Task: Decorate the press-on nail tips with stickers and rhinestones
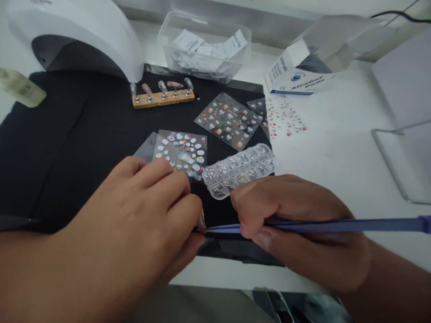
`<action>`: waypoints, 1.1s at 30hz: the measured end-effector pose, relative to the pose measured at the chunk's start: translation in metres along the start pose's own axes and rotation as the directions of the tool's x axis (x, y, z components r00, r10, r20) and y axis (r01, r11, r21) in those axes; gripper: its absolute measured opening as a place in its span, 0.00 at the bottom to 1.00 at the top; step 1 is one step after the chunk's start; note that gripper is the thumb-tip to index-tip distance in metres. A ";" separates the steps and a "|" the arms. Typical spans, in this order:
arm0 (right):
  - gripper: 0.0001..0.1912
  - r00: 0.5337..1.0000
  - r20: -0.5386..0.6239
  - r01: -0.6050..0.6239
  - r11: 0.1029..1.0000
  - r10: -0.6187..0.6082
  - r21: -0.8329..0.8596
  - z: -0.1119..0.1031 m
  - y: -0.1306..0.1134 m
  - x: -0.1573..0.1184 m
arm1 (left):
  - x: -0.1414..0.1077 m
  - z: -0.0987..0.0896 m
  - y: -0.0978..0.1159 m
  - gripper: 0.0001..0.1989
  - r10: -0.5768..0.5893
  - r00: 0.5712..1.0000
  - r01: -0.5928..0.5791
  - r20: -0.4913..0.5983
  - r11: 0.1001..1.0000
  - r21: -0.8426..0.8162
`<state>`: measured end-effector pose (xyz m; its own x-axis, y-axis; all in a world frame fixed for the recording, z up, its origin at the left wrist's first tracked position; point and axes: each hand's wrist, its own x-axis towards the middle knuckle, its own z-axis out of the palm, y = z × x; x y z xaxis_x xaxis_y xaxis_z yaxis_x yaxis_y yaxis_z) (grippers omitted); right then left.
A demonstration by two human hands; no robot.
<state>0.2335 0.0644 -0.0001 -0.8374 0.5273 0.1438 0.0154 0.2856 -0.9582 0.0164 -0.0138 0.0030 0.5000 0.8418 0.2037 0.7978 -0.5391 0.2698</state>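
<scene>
My left hand [151, 215] is closed, its thumb and fingers pinching a small glossy nail tip [201, 221] that they mostly hide. In my right hand [289, 215] are blue tweezers [316, 226], gripped like a pen. The points of the tweezers reach the end of the nail tip; whether anything sits between them is too small to tell. Just beyond my hands lies a clear rhinestone case [240, 170] with small compartments of gems. A sticker sheet [182, 154] with white and coloured shapes lies past my left fingers.
A wooden stand [164, 98] holds several decorated nail tips upright. Another sticker sheet [229, 120] lies on the black mat [101, 121]. Behind are a white nail lamp [101, 31], a clear bin [205, 49] of packets and an alcohol pad box [296, 74]. A bottle [22, 87] is at far left.
</scene>
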 end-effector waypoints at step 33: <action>0.07 1.000 0.000 -0.028 1.000 0.028 0.013 -0.001 0.000 0.002 | -0.001 0.002 0.001 0.07 -0.014 1.000 0.014 -0.020 1.000 0.010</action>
<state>0.2325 0.0667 0.0001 -0.8364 0.5355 0.1168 0.0319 0.2603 -0.9650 0.0174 -0.0148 0.0013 0.4819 0.8486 0.2183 0.8083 -0.5267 0.2632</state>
